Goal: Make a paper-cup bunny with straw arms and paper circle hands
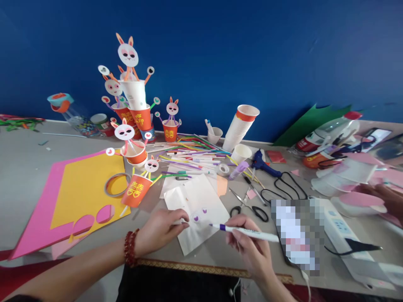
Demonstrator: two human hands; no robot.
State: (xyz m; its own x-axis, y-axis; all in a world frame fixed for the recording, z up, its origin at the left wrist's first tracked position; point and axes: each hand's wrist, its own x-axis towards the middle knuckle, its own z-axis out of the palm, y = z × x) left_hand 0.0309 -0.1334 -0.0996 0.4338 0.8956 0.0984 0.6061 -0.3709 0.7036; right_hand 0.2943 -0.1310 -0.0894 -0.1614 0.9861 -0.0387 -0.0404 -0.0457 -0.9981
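Note:
Between the fingers of my right hand [252,247] is a white felt-tip marker [252,233], its purple tip uncovered and pointing left over a white sheet of paper [189,241]. Two small round paper pieces with purple hearts [196,218] lie on the sheet, just left of the tip. My left hand [160,230] rests at the sheet's left edge, thumb and forefinger pinched on a small whitish piece that they partly hide. Black-handled scissors [261,214] lie open beyond my right hand. An orange cup with a rabbit figure [137,191] leans beyond my left hand.
Several rabbit cups [134,94] stand at the back left. Coloured sticks [192,151] spread across the middle, near a stack of paper cups [241,128] and a blue glue gun [264,163]. A power strip [340,226] lies right. Another person's hand [382,195] touches pink-and-white cups.

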